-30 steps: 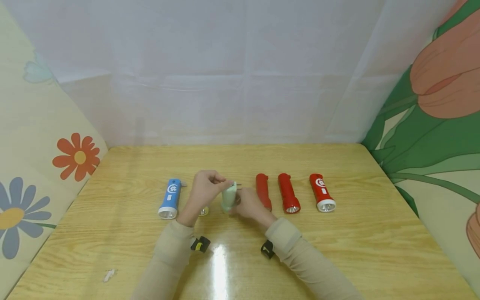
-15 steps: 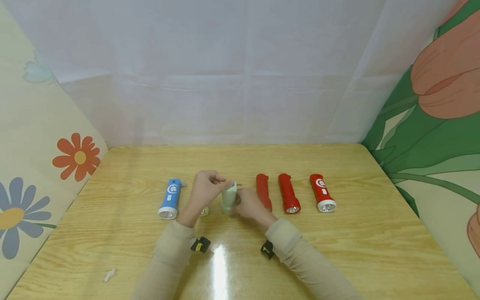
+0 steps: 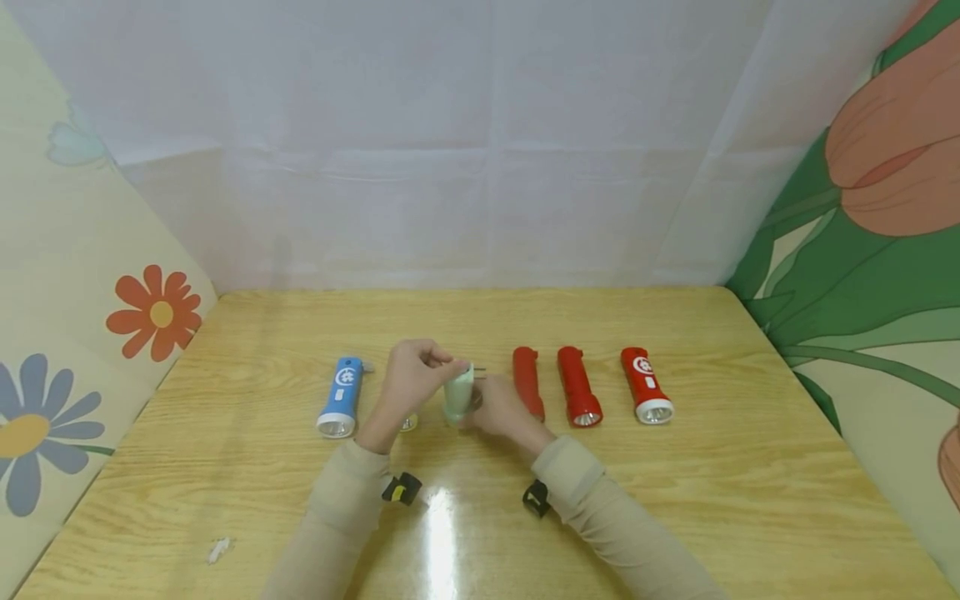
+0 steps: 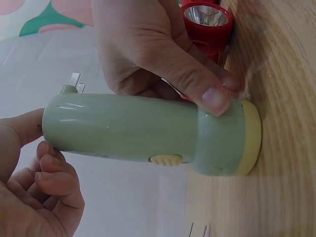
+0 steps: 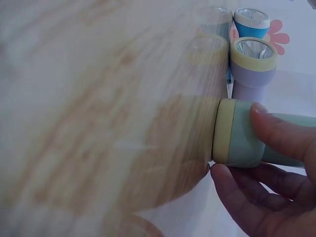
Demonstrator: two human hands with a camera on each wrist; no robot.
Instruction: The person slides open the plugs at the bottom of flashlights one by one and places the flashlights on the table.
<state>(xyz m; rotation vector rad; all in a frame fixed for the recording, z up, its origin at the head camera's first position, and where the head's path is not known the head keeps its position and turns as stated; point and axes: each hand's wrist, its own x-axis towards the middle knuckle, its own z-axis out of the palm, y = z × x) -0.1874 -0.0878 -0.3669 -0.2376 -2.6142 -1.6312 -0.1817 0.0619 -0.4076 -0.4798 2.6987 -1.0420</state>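
A pale green flashlight (image 3: 457, 396) with a cream rim stands upright, lens end down, at the middle of the table, its two plug prongs sticking out to the right near the top. My right hand (image 3: 498, 407) grips its head low down; the right thumb (image 4: 215, 98) lies across the head in the left wrist view. At the tail end, my left hand (image 3: 412, 379) holds the edge by thumb and fingertip, the other fingers curled. Behind the left wrist, a purple flashlight (image 5: 253, 74) with a cream rim is mostly hidden in the head view.
To the left lies a blue flashlight (image 3: 342, 396) with a white rim. Right of my hands lie three red ones: a nearer red flashlight (image 3: 527, 375), a second red flashlight (image 3: 576, 383) and a white-rimmed red flashlight (image 3: 643, 383). Small white scraps (image 3: 218, 550) lie front left on the wooden table (image 3: 750, 500).
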